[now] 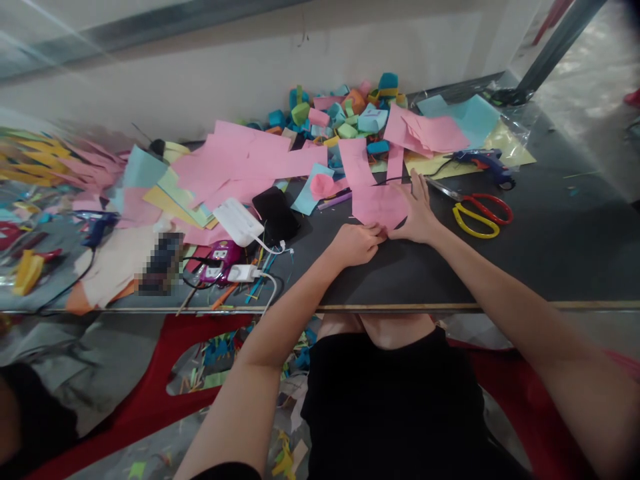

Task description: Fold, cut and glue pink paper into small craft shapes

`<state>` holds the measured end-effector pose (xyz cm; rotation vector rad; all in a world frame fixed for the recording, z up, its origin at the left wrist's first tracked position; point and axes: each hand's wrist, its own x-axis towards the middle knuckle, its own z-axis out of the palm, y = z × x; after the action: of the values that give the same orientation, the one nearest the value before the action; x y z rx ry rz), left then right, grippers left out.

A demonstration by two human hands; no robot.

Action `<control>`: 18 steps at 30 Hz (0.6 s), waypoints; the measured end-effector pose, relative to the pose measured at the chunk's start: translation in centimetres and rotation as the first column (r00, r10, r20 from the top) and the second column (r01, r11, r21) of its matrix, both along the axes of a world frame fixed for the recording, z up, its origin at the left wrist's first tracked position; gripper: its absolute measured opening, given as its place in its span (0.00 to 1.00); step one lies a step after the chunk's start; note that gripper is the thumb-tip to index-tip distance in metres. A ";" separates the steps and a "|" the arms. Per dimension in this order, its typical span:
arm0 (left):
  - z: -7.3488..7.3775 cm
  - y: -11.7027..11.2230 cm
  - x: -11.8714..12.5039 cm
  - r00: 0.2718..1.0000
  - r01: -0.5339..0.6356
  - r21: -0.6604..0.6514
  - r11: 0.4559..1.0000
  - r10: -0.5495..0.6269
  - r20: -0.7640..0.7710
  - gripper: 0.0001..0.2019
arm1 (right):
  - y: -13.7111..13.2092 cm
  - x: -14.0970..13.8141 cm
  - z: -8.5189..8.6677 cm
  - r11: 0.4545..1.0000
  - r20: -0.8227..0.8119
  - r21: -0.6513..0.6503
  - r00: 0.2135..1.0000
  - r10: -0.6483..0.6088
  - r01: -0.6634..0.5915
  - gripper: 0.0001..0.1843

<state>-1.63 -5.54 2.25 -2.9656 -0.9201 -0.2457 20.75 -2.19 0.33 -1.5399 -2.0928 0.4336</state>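
Note:
A piece of pink paper [379,205] lies on the dark table in front of me, its corners angled. My left hand [356,245] is at its near edge, fingers curled and pinching the paper there. Against the right side of the same piece rests my right hand [419,215], with thumb and fingers spread apart. To the right of that hand lie scissors [483,212] with one red and one yellow handle loop. Just left of the paper are a purple pen [335,200] and a small rolled pink paper piece [321,186]. Pink strips [356,162] lie just beyond.
Folded coloured paper pieces [345,117] are heaped at the back. Blue glue guns lie at right [487,163] and left [95,225]. A black phone [276,213], a white power bank [237,221] and a purple power strip [220,260] with cables sit left of my hands.

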 end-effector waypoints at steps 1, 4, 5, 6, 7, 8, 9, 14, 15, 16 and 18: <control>0.1 0.0 0.0 1.000 -0.011 -0.008 1.000 0.011 -0.005 0.21 | 0.0 0.1 0.0 1.000 0.004 -0.003 1.000 -0.006 0.006 0.65; 0.1 -0.1 0.1 0.999 -0.038 -0.026 0.999 0.038 -0.008 0.22 | 0.3 0.7 0.2 0.999 0.009 -0.007 0.999 -0.048 0.048 0.65; 0.1 -0.1 0.1 0.999 -0.040 -0.032 0.999 0.040 -0.006 0.22 | 0.3 0.9 0.2 0.998 0.008 -0.007 0.998 -0.060 0.060 0.64; 0.1 -0.1 0.1 0.999 -0.041 -0.037 0.998 0.041 -0.004 0.21 | 0.4 1.1 0.3 0.998 0.007 -0.007 0.998 -0.066 0.066 0.64; 0.1 0.0 0.1 0.999 -0.040 -0.040 0.998 0.040 -0.001 0.22 | 0.3 1.1 0.3 0.998 0.006 -0.007 0.998 -0.067 0.067 0.64; 0.1 0.0 0.1 0.999 -0.040 -0.041 0.998 0.040 0.001 0.22 | 0.3 1.1 0.4 0.998 0.006 -0.007 0.998 -0.063 0.063 0.64; 0.1 0.0 0.0 0.999 -0.039 -0.040 0.998 0.039 0.002 0.22 | 0.2 0.9 0.3 0.999 0.008 -0.008 0.999 -0.052 0.052 0.65; 0.1 0.0 0.0 0.999 -0.034 -0.038 0.999 0.034 0.002 0.22 | 0.3 0.6 -0.2 1.000 0.003 -0.012 1.000 -0.020 0.020 0.64; 0.0 0.0 0.0 0.999 -0.035 -0.041 0.999 0.035 0.004 0.21 | 0.5 1.0 -0.3 0.999 0.000 -0.011 0.999 -0.038 0.038 0.63; 0.0 0.0 0.0 0.999 -0.039 -0.045 0.998 0.039 0.005 0.21 | 0.8 1.4 -0.4 0.998 -0.002 -0.010 0.998 -0.065 0.065 0.62; -0.2 0.0 -0.1 0.999 -0.046 -0.048 0.998 0.046 0.010 0.20 | 1.4 2.6 -0.4 0.992 -0.009 -0.007 0.992 -0.124 0.124 0.62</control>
<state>-1.68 -5.55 2.09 -2.9851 -1.0084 -0.2421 23.36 -0.78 -0.09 -1.6569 -1.9771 0.4022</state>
